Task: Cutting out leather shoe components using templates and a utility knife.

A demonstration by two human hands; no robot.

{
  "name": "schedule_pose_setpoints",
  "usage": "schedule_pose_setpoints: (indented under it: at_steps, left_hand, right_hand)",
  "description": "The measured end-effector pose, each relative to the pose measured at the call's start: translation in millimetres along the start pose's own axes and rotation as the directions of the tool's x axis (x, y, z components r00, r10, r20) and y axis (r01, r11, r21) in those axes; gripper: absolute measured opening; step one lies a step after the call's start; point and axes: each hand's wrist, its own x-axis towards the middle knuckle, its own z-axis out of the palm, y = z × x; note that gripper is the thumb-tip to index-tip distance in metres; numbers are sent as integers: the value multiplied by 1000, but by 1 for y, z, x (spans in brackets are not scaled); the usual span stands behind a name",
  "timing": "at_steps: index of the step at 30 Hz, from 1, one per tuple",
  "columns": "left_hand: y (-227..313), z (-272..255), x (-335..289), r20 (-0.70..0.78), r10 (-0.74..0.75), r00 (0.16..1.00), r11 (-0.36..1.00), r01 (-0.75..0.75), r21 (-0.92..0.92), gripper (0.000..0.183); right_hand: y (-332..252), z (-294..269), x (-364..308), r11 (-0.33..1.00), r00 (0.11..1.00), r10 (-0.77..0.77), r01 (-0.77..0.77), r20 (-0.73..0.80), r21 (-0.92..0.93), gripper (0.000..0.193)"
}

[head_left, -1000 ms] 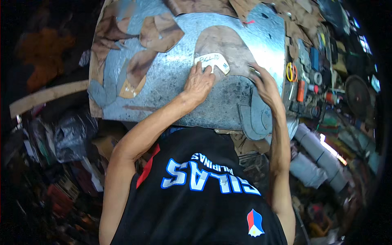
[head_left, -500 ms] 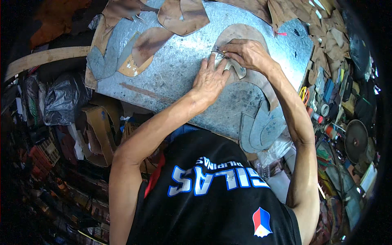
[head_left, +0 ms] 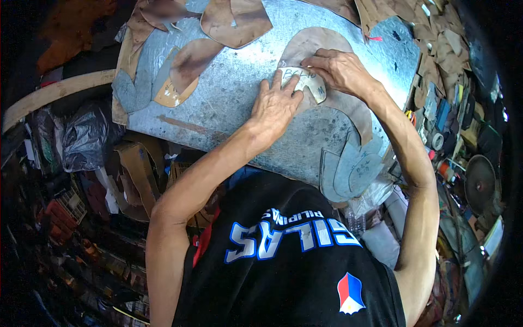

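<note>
A cream-coloured template (head_left: 309,85) with handwriting on it lies on a brown leather piece (head_left: 316,41) on the metal-topped table. My left hand (head_left: 274,106) is spread flat, its fingertips pressing on the template's left side. At the template's upper edge, my right hand (head_left: 342,71) pinches a slim pen-like tool (head_left: 306,67), its tip against the edge. Most of the tool is hidden by the fingers, so its exact kind is unclear. The leather's curved tail (head_left: 357,117) runs down to the right, under my right wrist.
Grey templates (head_left: 357,169) lie at the table's near right edge. Leather pieces (head_left: 237,24) and an orange-tan template (head_left: 177,97) occupy the far left. Scraps (head_left: 436,49) crowd the right side, near a roll of tape (head_left: 437,141). A black plastic bag (head_left: 84,139) sits left of the table (head_left: 218,103).
My right hand has shifted slightly right along the template's upper edge with the tool. My left fingers have drawn back a little, uncovering more of the template's writing.
</note>
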Motion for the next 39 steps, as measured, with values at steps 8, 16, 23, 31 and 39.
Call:
schedule_pose_setpoints:
  at_steps: [8,16,23,31,39]
  left_hand:
    - [1,-5,3,64,15,998,995,-21,94,36]
    - [3,0,4,14,30,999,992,-31,120,35]
    - [2,-2,6,27,46,999,993,-49,107,36]
    - [2,-2,7,6,52,999,989,-53,138,39]
    - [4,-3,7,27,46,999,992,-49,119,47]
  right_hand:
    - [9,1,-18,997,996,82,-83,-37,-3,24]
    - [1,5,-23,992,990,126,-126,-68,10,24]
    - [5,13,-15,999,990,34,-29,-136,42,25]
    - [7,11,-14,999,991,-35,38,-127,18,27]
    - [2,16,-9,997,987,-63,69,-147,38,30]
